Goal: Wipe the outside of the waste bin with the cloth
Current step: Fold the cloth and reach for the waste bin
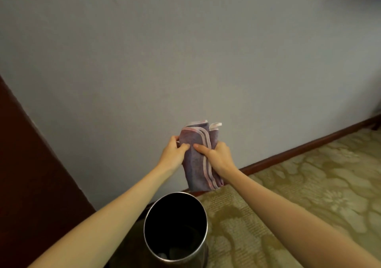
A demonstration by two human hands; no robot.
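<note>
Cloth (199,160), folded, is gripped by left hand (172,151) and right hand (220,156), fingers closed on it, above the waste bin (203,247) standing on carpet (309,185). Recommended: form a flat pad before contacting the bin's outer wall.

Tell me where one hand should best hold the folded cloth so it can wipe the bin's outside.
Probably around the middle of the cloth, palm flat behind the folded pad, coming from its right edge where the right hand already grips. It hangs as a long folded strip between both hands, above the waste bin; a mid-strip hold would keep the lower end from flapping.
</note>
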